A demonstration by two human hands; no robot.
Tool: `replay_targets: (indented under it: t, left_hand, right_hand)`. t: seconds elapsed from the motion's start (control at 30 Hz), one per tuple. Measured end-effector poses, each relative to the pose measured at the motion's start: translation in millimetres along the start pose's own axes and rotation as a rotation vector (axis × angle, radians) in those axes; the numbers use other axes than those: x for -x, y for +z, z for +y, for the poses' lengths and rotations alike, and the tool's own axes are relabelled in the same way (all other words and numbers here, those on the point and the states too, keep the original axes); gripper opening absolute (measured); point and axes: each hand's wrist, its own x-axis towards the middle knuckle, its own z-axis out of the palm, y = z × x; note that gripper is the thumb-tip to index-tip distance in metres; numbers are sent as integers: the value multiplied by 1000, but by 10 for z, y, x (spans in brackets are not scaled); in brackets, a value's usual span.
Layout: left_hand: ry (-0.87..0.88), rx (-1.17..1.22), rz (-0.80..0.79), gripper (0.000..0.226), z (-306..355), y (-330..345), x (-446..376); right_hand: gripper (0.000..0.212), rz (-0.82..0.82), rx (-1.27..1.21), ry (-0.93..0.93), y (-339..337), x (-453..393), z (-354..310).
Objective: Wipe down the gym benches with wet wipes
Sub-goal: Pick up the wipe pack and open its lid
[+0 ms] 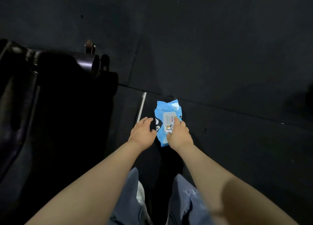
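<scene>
Wipes pack on floor touched by right hand, left hand relaxed beside; no wipe pulled, bench unwiped.

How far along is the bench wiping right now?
Barely begun. Nothing looks wiped, and no loose wipe is in view. In hand: the right hand rests on the blue wipes pack lying on the dark floor, a finger at its white flap; the left hand hovers open beside it. Left: pulling a wipe and wiping the black bench.

Bare forearms, faded blue jeans
</scene>
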Motion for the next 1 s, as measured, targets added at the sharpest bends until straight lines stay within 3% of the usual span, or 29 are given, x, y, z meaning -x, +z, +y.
replay_targets:
  t: [0.1, 0.17, 0.23, 0.33, 0.57, 0.7, 0.83, 1.0]
  left_hand:
    - [-28, -30, -80, 61, -92, 81, -311]
    - [-71, -52, -129, 63, -153, 54, -464]
    - [-99, -85, -135, 63, -182, 10, -560]
    - [-107, -106, -122, 63, -140, -48, -666]
    - [-32, -1, -122, 59, 181, -223, -856]
    - [-60, 109, -103, 58, 312, -346, -908]
    - [-93, 416, -41, 45, 459, -423, -882]
    - [-59, 712, 34, 70, 781, -806, -735]
  right_hand:
    - [73, 18, 48, 12, 198, -367, -127]
    - [75, 51, 214, 29, 280, -537, -184]
    - [72, 101, 398, 40, 335, -654, -203]
    - [76, 87, 487, 31, 334, -781, -196]
    - [87, -96, 184, 27, -50, -927, -190]
    - [83, -129, 50, 19, -385, -891, -300]
    - [80, -72, -224, -6, -815, -758, -475]
    - [63, 87, -570, -48, -1472, -375, -673]
